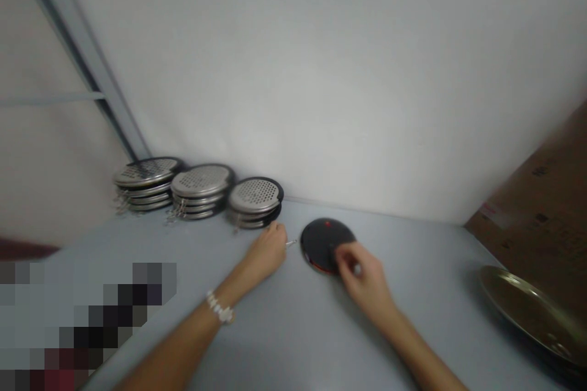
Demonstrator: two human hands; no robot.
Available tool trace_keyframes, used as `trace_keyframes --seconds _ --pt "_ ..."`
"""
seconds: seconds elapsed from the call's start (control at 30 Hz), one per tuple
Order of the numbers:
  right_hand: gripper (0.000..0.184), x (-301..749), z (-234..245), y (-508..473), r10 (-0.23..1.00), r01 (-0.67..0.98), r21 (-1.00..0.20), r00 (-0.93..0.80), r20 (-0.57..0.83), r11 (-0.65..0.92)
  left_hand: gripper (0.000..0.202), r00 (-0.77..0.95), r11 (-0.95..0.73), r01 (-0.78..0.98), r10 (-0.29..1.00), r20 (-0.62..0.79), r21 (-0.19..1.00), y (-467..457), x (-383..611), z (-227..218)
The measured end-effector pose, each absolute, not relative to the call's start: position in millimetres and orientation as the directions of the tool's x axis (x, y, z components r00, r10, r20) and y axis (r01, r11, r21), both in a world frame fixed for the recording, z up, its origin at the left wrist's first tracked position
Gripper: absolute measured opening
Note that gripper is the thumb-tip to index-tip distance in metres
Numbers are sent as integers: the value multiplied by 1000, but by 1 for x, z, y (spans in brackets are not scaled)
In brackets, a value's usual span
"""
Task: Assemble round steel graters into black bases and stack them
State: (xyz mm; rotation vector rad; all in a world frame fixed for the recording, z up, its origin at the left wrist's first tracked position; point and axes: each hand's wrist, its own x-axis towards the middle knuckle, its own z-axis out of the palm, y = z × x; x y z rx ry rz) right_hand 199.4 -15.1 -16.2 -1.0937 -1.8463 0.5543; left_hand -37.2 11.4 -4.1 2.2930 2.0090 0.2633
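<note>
A black round disc (324,239) with a small red mark lies flat on the grey table (293,317), near the wall. My right hand (362,272) rests on the disc's near edge with fingers curled, pinching something small I cannot make out. My left hand (268,250) is closed just left of the disc, and a thin metal pin (291,244) sticks out of its fingers toward the disc. A pale bracelet (220,308) sits on my left wrist.
Three stacks of round perforated metal discs (200,186) stand against the white wall at the back left. A large metal bowl (532,311) sits at the right edge, beside a brown cardboard box (541,208). A blurred-out patch covers the lower left.
</note>
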Motion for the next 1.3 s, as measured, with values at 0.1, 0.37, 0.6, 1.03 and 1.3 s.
trace_keyframes --seconds 0.1,0.37,0.6,1.03,1.3 --pt "13 198 -15 -16 869 438 -752 -199 453 492 15 116 -138 968 987 114 212 12 -36 -5" --pt "15 195 -12 -15 932 286 -890 -175 317 356 10 146 -160 944 987 70 288 16 -37 -11" --pt "25 194 -16 -16 943 162 -953 -260 207 254 9 217 -246 490 964 156 836 11 -12 10" --pt "24 196 -11 -22 852 378 -771 -336 402 513 20 260 -230 188 949 177 955 -7 15 7" --pt "34 187 2 -24 978 90 -980 -127 163 175 18 254 -250 243 949 188 937 -15 21 14"
